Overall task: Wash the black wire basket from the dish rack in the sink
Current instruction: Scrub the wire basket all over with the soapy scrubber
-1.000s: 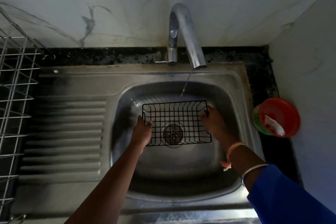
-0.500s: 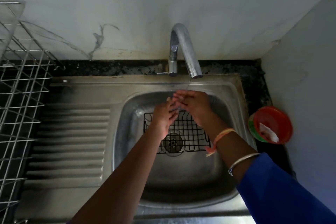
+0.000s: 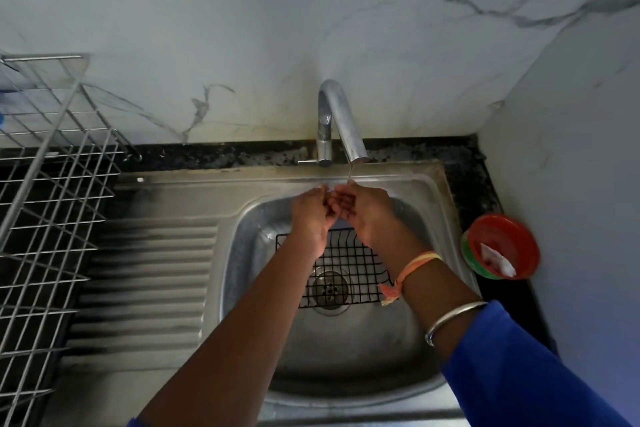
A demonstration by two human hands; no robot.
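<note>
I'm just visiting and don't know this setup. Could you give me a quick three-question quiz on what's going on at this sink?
1. True or false: the left hand grips the black wire basket.
2. Where does the basket lie? A) on the dish rack; B) in the sink, over the drain; C) on the counter beside the red bowl.
3. Fill the gap: the left hand and the right hand meet under a thin stream of water from the ___.

Key: 1 false, as neither hand touches it; 2 B; 3 tap.
</note>
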